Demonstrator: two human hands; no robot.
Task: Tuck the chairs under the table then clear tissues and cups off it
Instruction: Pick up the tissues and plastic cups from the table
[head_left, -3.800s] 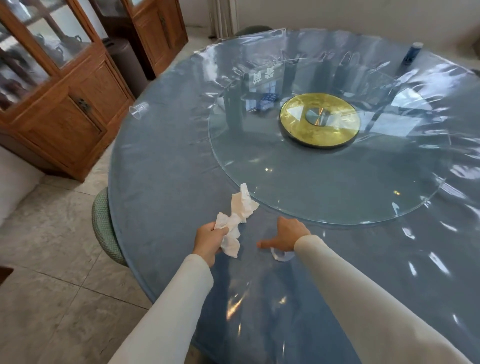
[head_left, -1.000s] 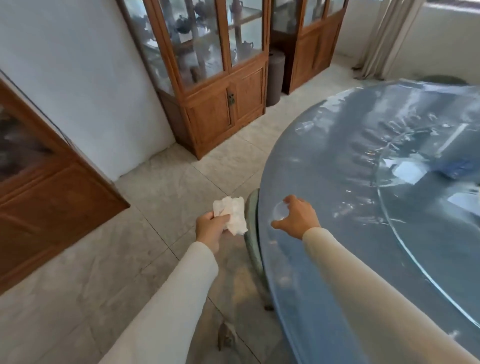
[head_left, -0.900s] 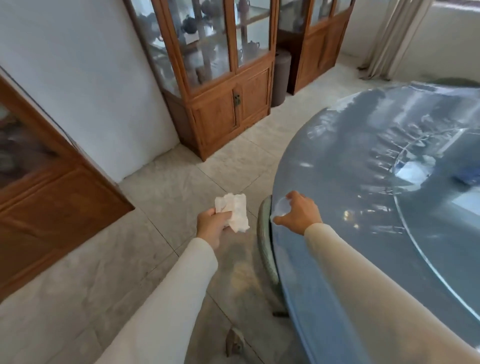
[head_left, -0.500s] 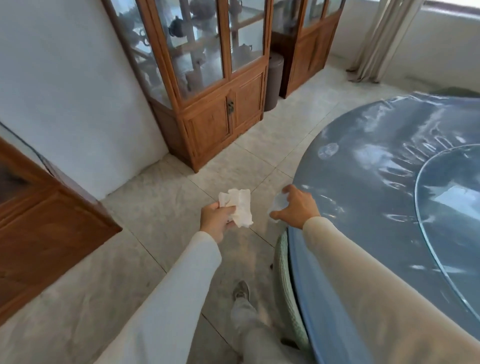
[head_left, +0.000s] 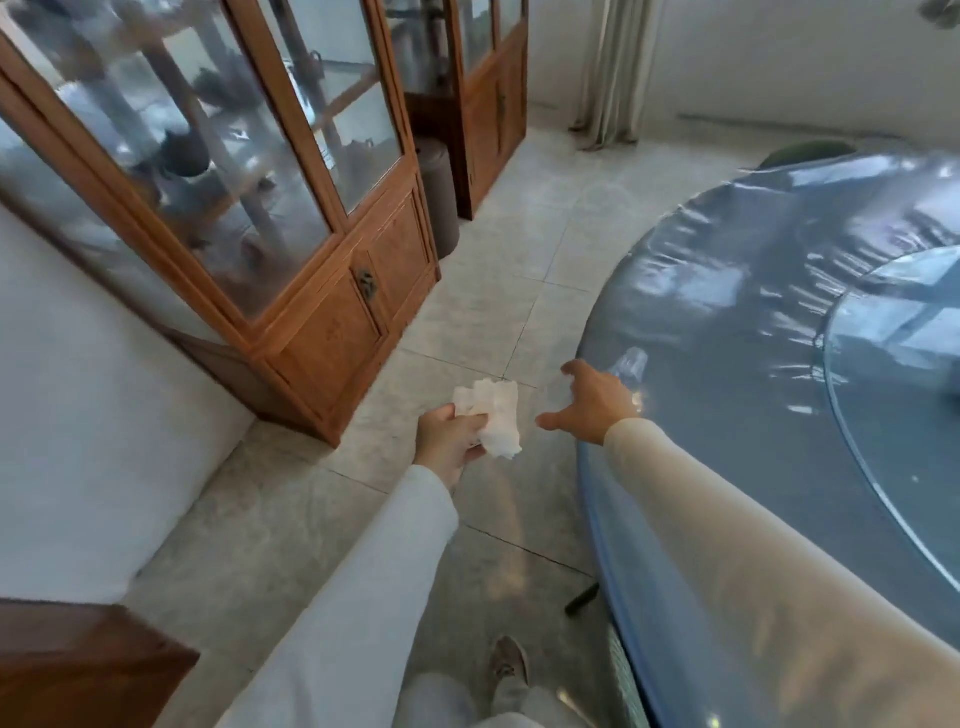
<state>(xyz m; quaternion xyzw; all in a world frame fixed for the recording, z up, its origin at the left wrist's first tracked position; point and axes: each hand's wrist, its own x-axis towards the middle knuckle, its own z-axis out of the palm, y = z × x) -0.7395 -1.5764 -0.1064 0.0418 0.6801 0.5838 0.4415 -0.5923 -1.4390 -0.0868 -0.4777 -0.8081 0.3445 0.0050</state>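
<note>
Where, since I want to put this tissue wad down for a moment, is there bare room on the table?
The blue table is bare along the wide band between its outer edge and the glass turntable, both beyond the clear cup and nearer, beside the right sleeve. Only the edge around the cup and right hand is crowded.

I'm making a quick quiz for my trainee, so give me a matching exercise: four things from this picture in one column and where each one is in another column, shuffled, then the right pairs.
Things:
1. crumpled tissue
2. clear plastic cup
3. wooden cabinet
4. curtain

Places:
A. hanging at the far wall
B. held in the left hand
C. against the wall on the left, glass doors above
D. on the table near its edge, just beyond the open right hand

Pairs: 1-B, 2-D, 3-C, 4-A
</note>
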